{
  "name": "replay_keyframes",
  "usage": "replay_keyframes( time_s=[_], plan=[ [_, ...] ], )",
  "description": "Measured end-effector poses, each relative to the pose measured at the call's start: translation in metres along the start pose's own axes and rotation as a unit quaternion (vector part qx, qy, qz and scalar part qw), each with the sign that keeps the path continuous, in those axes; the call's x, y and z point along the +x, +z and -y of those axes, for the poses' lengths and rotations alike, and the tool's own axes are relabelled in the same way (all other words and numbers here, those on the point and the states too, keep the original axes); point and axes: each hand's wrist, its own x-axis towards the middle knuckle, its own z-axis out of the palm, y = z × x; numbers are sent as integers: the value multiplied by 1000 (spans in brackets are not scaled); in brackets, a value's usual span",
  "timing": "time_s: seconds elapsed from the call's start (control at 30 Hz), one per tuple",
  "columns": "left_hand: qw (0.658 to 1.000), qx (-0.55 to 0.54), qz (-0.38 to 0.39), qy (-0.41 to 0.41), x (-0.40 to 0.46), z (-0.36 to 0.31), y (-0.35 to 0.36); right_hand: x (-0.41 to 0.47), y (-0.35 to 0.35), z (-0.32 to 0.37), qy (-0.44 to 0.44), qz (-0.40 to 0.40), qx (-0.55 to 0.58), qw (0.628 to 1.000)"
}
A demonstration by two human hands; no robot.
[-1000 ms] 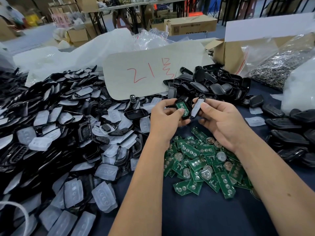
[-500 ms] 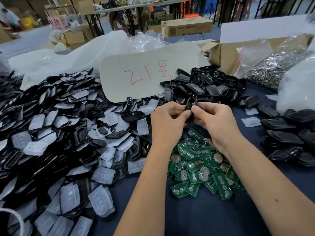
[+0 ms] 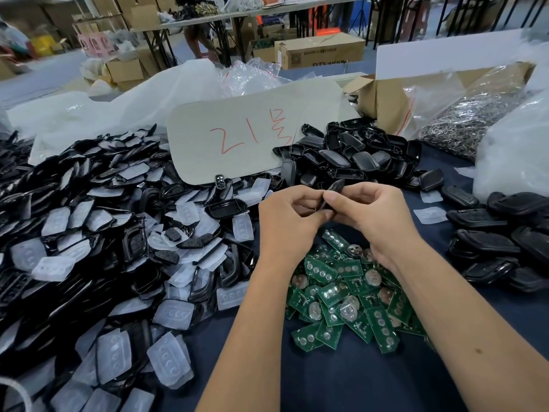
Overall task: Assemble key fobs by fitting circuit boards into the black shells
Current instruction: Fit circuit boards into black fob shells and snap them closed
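Grip: we hold one black shell (image 3: 330,195) between both hands, the left hand (image 3: 289,224) and the right hand (image 3: 375,217) each pinching it with curled fingers and thumb.
Shell position: it sits in the air above the far edge of the circuit boards (image 3: 346,292), just in front of the pile of shells (image 3: 353,157).
Shell axis: we see it edge-on; its long axis runs from lower left to upper right, the upper tip pointing away from us.
Board inside: we cannot tell, the fingers cover it.
Boards: green, heaped loosely on the blue table (image 3: 341,382) under our wrists.
Left heap: black frames and clear button pads (image 3: 113,233).
Card (image 3: 252,135): red handwriting, "21" followed by a character.
Brown box (image 3: 319,53): printed letters "DTV", the rest unreadable.
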Motion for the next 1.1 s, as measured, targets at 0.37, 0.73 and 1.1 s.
replay_keyframes(
  time_s=[0.37, 0.73, 1.1],
  plan=[
    [999, 22, 35, -10, 4, 2, -11, 1, -21, 11, -118, 143, -103, 977],
    [998, 21, 63, 2, 6, 6, -22, -1, -16, 10, -165, 150, -118, 968],
    [999, 20, 36, 27, 6, 3, -14, 1, -11, 9, -161, 125, -112, 973]
  ],
)
